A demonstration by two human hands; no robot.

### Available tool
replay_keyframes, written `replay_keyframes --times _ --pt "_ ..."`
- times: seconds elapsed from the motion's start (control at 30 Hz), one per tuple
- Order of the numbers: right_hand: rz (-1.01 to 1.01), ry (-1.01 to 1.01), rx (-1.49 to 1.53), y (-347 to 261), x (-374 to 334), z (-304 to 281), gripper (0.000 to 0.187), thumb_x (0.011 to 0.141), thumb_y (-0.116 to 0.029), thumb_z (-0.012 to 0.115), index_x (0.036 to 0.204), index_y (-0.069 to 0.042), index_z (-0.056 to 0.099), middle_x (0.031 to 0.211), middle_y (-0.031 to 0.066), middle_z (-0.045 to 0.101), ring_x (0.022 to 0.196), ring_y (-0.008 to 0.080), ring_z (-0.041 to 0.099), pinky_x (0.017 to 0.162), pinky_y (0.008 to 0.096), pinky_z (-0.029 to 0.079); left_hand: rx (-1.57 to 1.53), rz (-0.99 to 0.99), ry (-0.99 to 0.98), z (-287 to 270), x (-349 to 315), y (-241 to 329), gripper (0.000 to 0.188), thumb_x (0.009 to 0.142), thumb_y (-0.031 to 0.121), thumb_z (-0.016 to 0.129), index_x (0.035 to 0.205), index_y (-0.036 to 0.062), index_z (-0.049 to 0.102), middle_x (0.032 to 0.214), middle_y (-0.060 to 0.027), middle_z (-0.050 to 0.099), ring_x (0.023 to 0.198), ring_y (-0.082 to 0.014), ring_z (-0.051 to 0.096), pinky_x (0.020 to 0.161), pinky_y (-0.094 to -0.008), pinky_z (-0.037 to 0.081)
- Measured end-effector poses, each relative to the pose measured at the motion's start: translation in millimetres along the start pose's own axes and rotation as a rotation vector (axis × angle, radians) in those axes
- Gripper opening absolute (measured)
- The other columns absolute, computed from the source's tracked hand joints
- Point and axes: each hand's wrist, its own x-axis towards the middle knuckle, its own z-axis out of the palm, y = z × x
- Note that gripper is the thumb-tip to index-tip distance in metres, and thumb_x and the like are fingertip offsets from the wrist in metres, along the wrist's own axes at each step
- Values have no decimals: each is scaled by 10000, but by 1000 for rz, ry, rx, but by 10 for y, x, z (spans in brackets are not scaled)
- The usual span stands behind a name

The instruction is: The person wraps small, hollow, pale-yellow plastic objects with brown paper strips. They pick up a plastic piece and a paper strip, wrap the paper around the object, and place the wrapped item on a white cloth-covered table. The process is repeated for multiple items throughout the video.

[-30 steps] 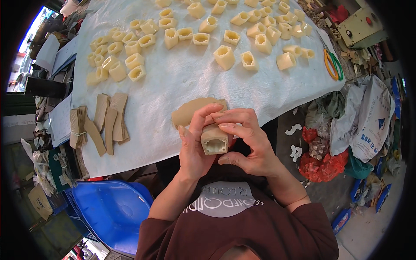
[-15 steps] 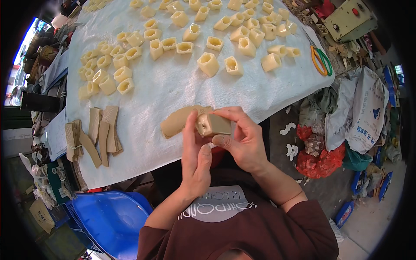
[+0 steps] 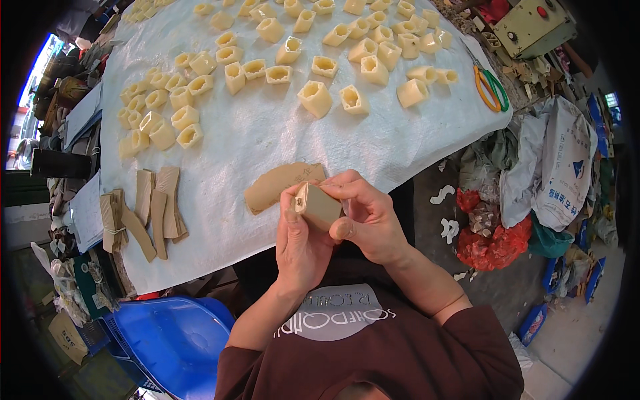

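Observation:
Between my two hands is a small block wrapped in brown paper, its pale yellow end with a dark hole facing left. My left hand is closed around its left and lower side. My right hand pinches the other end, thumb below and fingers on top. Just beyond the block, a curved brown paper piece lies flat on the white sheet. Farther off stand many hollow pale yellow blocks, open ends showing. Left of my hands lie several brown paper strips.
Orange and green-handled scissors lie at the table's right edge, below a metal box with a red button. A blue plastic chair stands at lower left. White sacks and red bags crowd the floor at right.
The wrapped block has been tilted and turned in my hands, its holed end now higher and farther left. My left thumb has come up against the block. The view has shifted slightly.

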Motion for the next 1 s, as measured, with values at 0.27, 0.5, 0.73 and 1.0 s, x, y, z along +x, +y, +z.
replay_keyframes --times 0.27,0.5,0.73,1.0 --pt "-104 -64 97 121 51 -122 439 704 -228 740 1063 -48 563 948 68 518 918 150 488 860 299 382 108 -99 -25 -29 18 98 523 897 470 433 1235 90 310 1103 -53 436 963 -135 470 757 -282 444" --pt "14 -192 -267 -170 136 -150 528 653 -71 734 1134 -39 518 1112 103 461 1040 205 433 888 325 359 938 280 -140 -131 92 280 593 883 447 449 1267 22 296 1067 -117 465 947 -169 478 805 -290 408" --pt "50 -81 -255 -145 54 -26 435 716 -171 698 1110 -71 545 1254 125 390 1168 264 342 978 365 289 331 -45 -117 -45 56 242 551 882 396 401 1274 21 303 1054 -129 495 875 -174 506 732 -307 442" --pt "115 -76 133 -84 -5 83 235 864 -92 519 1091 -31 520 1145 121 437 1052 207 430 908 328 355 397 35 39 -73 3 128 486 856 372 423 1168 1 411 975 -126 539 854 -177 551 693 -274 472"
